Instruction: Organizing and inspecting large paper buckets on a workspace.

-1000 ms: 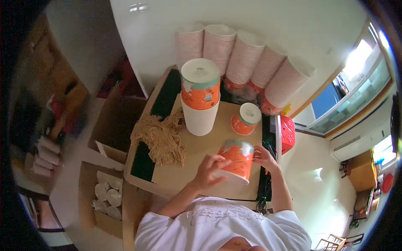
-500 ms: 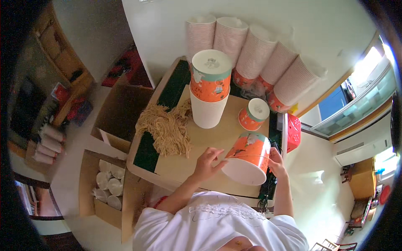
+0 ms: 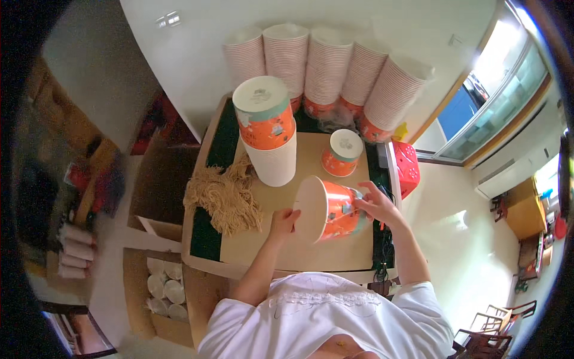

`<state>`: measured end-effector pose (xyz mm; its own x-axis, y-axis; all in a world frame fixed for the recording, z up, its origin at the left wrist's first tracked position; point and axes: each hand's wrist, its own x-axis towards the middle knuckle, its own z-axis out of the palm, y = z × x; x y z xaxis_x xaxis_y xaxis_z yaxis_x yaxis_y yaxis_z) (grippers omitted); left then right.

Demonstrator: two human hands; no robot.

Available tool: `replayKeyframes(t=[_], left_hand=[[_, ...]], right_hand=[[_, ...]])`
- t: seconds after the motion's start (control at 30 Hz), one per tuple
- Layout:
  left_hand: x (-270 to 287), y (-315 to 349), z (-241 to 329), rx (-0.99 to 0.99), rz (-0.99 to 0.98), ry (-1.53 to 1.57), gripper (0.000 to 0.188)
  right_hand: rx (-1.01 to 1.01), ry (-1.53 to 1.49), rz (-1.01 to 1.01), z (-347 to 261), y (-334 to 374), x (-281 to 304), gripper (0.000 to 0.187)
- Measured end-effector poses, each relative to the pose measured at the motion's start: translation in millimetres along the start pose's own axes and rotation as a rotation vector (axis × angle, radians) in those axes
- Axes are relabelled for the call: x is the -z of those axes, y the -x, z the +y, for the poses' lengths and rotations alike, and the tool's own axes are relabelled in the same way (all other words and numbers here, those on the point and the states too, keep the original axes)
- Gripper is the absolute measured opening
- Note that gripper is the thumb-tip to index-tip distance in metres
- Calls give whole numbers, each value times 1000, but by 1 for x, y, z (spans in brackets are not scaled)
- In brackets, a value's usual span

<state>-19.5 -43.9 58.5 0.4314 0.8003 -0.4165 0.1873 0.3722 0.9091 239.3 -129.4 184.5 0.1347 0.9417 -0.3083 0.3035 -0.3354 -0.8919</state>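
A large orange paper bucket (image 3: 341, 209) lies tilted on its side above the table, its white open mouth facing left. My right hand (image 3: 378, 204) grips it near its teal-banded base. At the left edge of the mouth is my left hand (image 3: 283, 224), its fingers pinched together; what they hold, if anything, is too small to make out. Behind the bucket stands a short upside-down orange tub (image 3: 341, 154). A tall stack of upturned buckets (image 3: 267, 131), orange on top and white below, rises at the left. Beside that stack lies a bundle of tan twine (image 3: 224, 197).
Several tall stacks of white-rimmed cups (image 3: 332, 66) in plastic line the wall. A tan board (image 3: 278, 254) covers part of the table. Open cardboard boxes stand left of it, one holding round white items (image 3: 165, 288). A red perforated box (image 3: 406, 167) is at the right.
The bucket has turned so its mouth faces left rather than down towards me. My right hand has moved up around its base, and my left hand's fingers have closed. The view has shifted.
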Motion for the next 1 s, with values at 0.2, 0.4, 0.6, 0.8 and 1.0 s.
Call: replayKeyframes(t=[0.2,0.4,0.6,0.8,1.0], left_hand=[[-16,16,18,-729,494,-288,27],[-44,69,62,-780,220,-312,42],[-44,61,60,-894,174,-290,42],[-43,64,76,-735,125,-99,37],[-36,73,97,-804,86,-261,30]], right_hand=[[-3,134,75,-6,-5,-3,52],[-42,320,147,4,-10,-30,52],[537,579,459,-13,10,-61,32],[562,365,179,-23,17,-63,22],[560,159,151,-27,17,-71,14]])
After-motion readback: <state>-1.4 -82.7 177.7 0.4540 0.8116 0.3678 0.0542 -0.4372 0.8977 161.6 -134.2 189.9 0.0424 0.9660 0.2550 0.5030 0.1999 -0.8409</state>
